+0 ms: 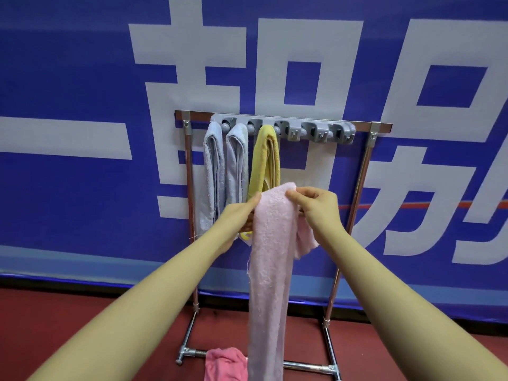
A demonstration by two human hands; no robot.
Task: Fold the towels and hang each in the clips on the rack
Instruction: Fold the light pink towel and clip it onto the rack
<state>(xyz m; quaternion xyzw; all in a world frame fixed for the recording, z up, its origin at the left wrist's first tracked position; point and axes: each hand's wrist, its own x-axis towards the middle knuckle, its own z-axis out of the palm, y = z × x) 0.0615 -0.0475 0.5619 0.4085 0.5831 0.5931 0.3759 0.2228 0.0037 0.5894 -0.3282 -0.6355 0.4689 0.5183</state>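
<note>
While two grey towels (224, 171) and a yellow towel (264, 158) hang from the clip bar (283, 127) on the rack (360, 171) at frame centre, the left hand (242, 213) and right hand (316, 204) pinch the pale pink towel (270, 265) between them; a darker pink towel (224, 364) lies on the floor below.

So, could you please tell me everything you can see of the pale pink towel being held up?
The pale pink towel looks like soft, fluffy terry cloth. It hangs as a long narrow strip in front of the rack, its lower end running out of view. The left hand holds its top left edge; the right hand pinches the top right, where a shorter part bunches and droops. It is not yet in any clip.
</note>
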